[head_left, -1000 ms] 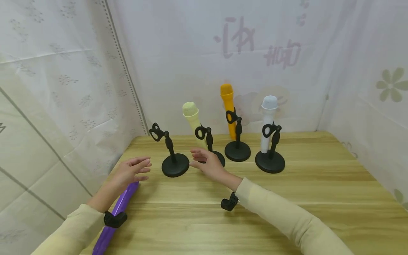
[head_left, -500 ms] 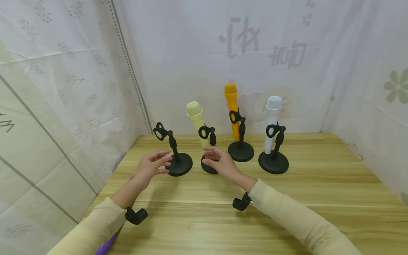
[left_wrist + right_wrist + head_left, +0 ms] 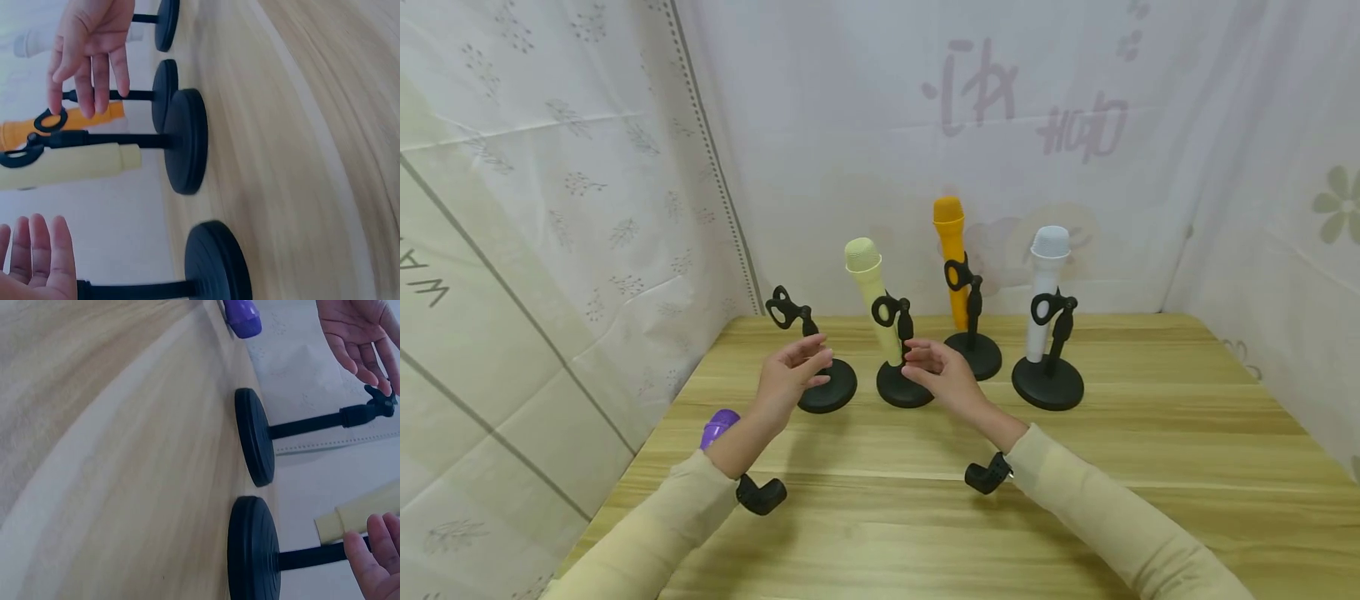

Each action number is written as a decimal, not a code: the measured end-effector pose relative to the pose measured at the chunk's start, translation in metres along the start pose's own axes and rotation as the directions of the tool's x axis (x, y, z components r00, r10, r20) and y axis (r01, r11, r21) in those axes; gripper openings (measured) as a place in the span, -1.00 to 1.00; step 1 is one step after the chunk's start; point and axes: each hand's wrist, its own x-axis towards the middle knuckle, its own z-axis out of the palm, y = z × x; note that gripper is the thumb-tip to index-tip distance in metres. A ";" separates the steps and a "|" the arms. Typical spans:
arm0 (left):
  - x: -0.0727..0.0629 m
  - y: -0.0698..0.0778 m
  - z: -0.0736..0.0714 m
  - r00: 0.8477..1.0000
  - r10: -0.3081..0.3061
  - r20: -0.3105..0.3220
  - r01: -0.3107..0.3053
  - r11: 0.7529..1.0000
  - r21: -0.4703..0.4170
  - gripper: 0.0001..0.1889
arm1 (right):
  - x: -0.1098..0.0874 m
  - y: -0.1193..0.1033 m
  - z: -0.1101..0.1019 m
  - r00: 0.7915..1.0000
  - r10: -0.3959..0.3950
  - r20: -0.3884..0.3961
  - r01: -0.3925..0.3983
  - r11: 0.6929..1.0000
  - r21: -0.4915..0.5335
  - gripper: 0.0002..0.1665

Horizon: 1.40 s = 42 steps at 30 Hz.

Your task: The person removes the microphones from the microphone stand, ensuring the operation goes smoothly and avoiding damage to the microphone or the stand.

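Observation:
My left hand (image 3: 786, 382) hovers just in front of the leftmost black microphone stand (image 3: 835, 387), fingers loosely bent with nothing between them. That stand's clip is bare. My right hand (image 3: 953, 382) is by the stem of the stand bearing the pale yellow microphone (image 3: 871, 287); its fingers are relaxed and hold nothing. In the left wrist view, the right hand (image 3: 94, 50) appears beyond the yellow microphone (image 3: 81, 167). A purple microphone (image 3: 720, 425) lies at the left, largely hidden behind my left forearm; its head shows in the right wrist view.
An orange microphone (image 3: 953, 250) in its stand is behind my right hand. Farther right, a white microphone (image 3: 1045, 267) leans in another stand (image 3: 1048, 383). The wooden table (image 3: 895, 542) meets patterned cloth (image 3: 850, 100) at the back and sides.
My left hand has moved right and forward, from beside the leftmost stand to in front of it. My right hand has shifted right. The head view has turned slightly left.

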 end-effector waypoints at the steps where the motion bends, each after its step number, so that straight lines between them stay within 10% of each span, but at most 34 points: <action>1: 0.001 0.000 0.003 1.000 0.010 -0.005 -0.010 1.000 -0.002 -0.55 | 0.000 0.001 -0.002 1.000 -0.006 -0.001 0.006 1.000 -0.008 -0.45; 25: 0.034 0.005 0.050 0.978 0.152 -0.141 -0.164 0.983 -0.077 -0.52 | 0.022 0.013 -0.015 0.989 0.125 -0.083 -0.116 0.988 0.103 -0.46; 42: 0.061 0.008 0.074 0.916 0.308 -0.257 -0.318 0.948 0.002 -0.45 | 0.045 0.025 -0.010 0.983 0.121 -0.135 -0.110 0.990 0.086 -0.43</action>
